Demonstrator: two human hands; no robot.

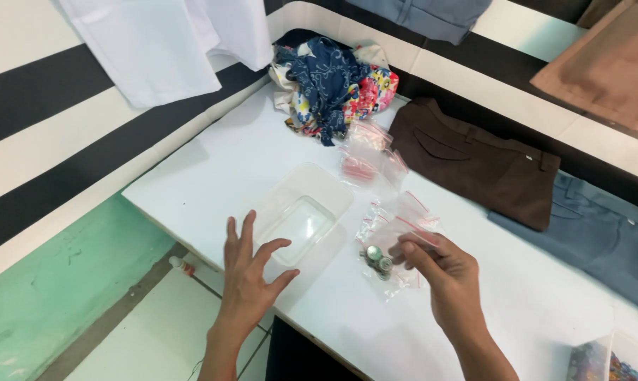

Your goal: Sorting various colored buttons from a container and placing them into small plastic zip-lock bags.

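Right hand: my right hand [446, 271] is over the table, fingers curled in, thumb and forefinger pinched on the top edge of a small bag [393, 243]. It's got hold of the bag, nothing else.

Bag: little clear zip bag with a red strip along the mouth. It lies mostly flat on the table, just right of the tub, with the far end under my fingertips.

Buttons: a few round metal buttons [377, 259] sit inside the bag, bunched near its left side. Can't tell how many exactly.

Left hand: my left hand [252, 279] is wide open, fingers spread, holding nothing. It hovers at the near edge of the tub; I can't tell if the thumb actually touches it.

Tub: clear plastic tub [303, 220], rectangular, lying on the table between my two hands. Looks empty as far as I can see.

More bags: a loose pile of the same red-strip bags [370, 159] further back, well apart from my hands.

Table: white table [227, 162], my forearms come in over its near edge.

Clothes: brown trousers [474, 162] folded flat on the right, grey-blue trousers [601, 240] beside them, and a bundle of floral cloth [333, 81] at the far end.

Floor: pale tiles and a green strip of wall [58, 282] down to my left.
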